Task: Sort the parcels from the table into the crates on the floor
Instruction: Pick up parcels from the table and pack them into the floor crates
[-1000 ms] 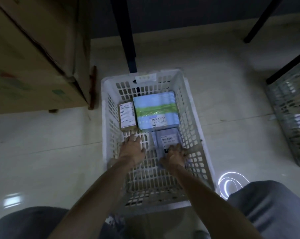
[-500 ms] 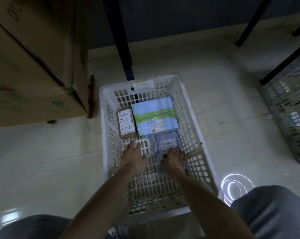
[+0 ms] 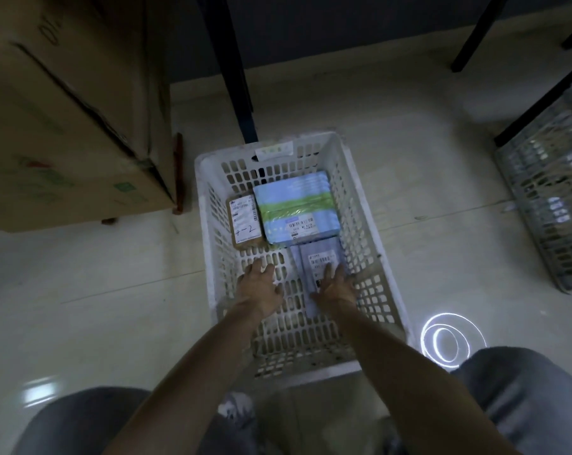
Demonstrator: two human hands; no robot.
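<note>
White crate (image 3: 203, 208) lies half bare: left hand (image 3: 260, 284) spread-fingered there, right hand (image 3: 335, 285) flat on grey parcel (image 3: 302, 261).

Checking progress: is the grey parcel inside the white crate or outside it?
Inside. The grey parcel lies flat on the floor of the crate, beside the blue parcel, with the right hand resting on it.

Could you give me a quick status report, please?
Left hand open, empty. Right hand open on grey parcel in white crate. Nothing blocking.
</note>
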